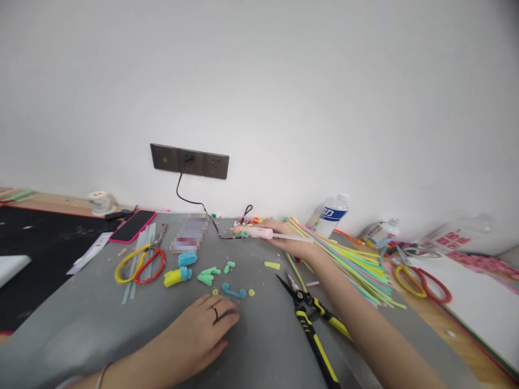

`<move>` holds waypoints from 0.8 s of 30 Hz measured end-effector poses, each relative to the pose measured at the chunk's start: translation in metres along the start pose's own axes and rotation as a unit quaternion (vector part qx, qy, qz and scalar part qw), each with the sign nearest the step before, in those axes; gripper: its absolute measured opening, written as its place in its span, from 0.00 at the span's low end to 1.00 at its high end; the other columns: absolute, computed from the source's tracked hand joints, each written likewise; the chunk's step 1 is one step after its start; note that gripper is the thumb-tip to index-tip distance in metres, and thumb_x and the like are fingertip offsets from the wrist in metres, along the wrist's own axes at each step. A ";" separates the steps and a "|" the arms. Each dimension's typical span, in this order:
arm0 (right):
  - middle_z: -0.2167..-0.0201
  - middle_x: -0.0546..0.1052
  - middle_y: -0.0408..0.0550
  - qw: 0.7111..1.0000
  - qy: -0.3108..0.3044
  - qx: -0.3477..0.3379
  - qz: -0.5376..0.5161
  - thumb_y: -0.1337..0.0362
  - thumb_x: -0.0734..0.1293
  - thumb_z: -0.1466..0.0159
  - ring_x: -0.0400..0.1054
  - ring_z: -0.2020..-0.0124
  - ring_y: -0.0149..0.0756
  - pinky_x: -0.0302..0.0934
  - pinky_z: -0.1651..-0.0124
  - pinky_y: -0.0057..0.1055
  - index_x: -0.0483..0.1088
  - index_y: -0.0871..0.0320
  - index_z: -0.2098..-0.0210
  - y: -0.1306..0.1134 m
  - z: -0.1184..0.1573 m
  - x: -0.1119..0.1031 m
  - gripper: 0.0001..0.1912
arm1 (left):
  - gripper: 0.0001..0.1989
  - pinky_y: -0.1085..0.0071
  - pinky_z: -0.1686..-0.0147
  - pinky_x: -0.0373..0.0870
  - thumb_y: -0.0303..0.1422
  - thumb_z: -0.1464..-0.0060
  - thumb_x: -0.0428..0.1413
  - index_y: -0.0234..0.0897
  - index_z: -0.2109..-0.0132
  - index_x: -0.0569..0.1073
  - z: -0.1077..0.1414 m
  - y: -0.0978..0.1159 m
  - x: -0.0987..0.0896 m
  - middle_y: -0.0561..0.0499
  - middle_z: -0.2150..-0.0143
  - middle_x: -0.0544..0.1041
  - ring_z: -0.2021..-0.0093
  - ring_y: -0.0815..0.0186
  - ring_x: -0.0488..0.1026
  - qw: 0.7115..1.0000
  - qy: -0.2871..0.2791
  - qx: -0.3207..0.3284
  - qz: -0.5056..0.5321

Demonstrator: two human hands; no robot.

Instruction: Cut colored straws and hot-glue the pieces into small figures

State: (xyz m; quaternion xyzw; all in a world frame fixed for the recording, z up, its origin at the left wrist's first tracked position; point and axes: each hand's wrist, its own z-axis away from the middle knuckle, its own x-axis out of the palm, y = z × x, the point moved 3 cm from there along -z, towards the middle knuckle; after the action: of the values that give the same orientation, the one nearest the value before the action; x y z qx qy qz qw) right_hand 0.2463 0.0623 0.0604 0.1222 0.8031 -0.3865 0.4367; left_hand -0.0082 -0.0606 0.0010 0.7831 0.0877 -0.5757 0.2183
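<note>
My left hand [208, 330] lies palm down on the grey mat [259, 356], fingers loosely bent and a dark ring on one of them; nothing shows in it. Just beyond its fingertips are a blue curved fuzzy piece [234, 291], small yellow discs [251, 293] and several green fuzzy pieces [206, 276]. Farther off, my right hand [286, 237] is closed about a pink hot glue gun [259, 232], its nozzle pointing left. A translucent glue stick [292, 237] sticks out of the gun's rear above the wrist. The gun's handle and some fingers are hidden.
Black-and-yellow pliers [310, 308] lie beside my right forearm. Chenille stems [352, 265] and a white bottle [329, 215] are to its right. Scissors [150, 259], a phone [133, 226] and yellow-blue fuzzy pieces [177, 276] lie left. A black cord [198, 202] runs from the wall socket [190, 161].
</note>
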 end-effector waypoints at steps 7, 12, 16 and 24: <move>0.71 0.75 0.48 0.987 0.061 0.137 0.051 0.52 0.64 0.36 0.66 0.71 0.37 0.60 0.65 0.31 0.75 0.62 0.63 -0.001 0.007 0.005 0.18 | 0.13 0.53 0.54 0.75 0.23 0.41 0.53 0.38 0.50 0.73 -0.013 -0.020 -0.011 0.45 0.54 0.77 0.54 0.54 0.75 0.995 0.045 -0.082 -0.026; 0.76 0.67 0.41 0.976 0.053 0.197 -0.078 0.46 0.65 0.37 0.58 0.74 0.31 0.52 0.71 0.27 0.71 0.60 0.65 0.004 0.014 0.014 0.22 | 0.16 0.53 0.50 0.76 0.24 0.43 0.56 0.34 0.47 0.74 -0.020 -0.004 -0.005 0.41 0.48 0.77 0.50 0.52 0.76 0.994 -0.043 -0.099 -0.021; 0.77 0.65 0.39 0.955 0.038 0.236 -0.177 0.42 0.66 0.40 0.57 0.74 0.31 0.52 0.71 0.27 0.68 0.59 0.68 0.008 0.029 0.023 0.23 | 0.30 0.52 0.42 0.71 0.28 0.47 0.60 0.28 0.37 0.68 -0.016 0.015 0.015 0.33 0.36 0.69 0.40 0.46 0.70 0.986 -0.119 -0.115 -0.017; 0.77 0.65 0.40 0.948 0.028 0.242 -0.203 0.42 0.68 0.41 0.57 0.75 0.31 0.55 0.71 0.29 0.65 0.56 0.73 -0.006 0.057 0.037 0.23 | 0.39 0.51 0.36 0.62 0.33 0.48 0.62 0.26 0.32 0.60 0.002 0.018 0.050 0.29 0.30 0.53 0.31 0.43 0.56 0.986 -0.120 -0.118 -0.017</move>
State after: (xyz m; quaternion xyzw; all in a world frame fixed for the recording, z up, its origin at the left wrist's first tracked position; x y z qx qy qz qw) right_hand 0.2557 0.0118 0.0160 0.0691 0.7055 -0.6460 0.2831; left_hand 0.0134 -0.0828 -0.0421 0.6757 0.1417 -0.6545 0.3081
